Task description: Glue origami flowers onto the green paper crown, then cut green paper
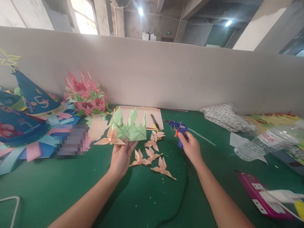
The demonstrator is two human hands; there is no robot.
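Between the fingers of my left hand [120, 158] is a green folded-paper crown [133, 131], held upright just above the table. A peach paper flower [111, 137] sits at the crown's left end, over my fingers; whether it is glued there I cannot tell. My right hand [191, 147] is wrapped round the handle of a blue glue gun [178, 126] with an orange trigger, its nozzle pointing left toward the crown. Several more peach paper flowers [162, 167] lie on the table between my hands. A yellow and black utility knife [156, 125] rests behind them.
Peach paper sheets [147, 114] lie behind the crown. At left stand blue cone hats [35, 91] and a pink paper flower piece [86, 95]. A plastic bottle [266, 141] and a magenta power strip [261, 193] lie at right. The gun's cord trails toward me over the green table [142, 202].
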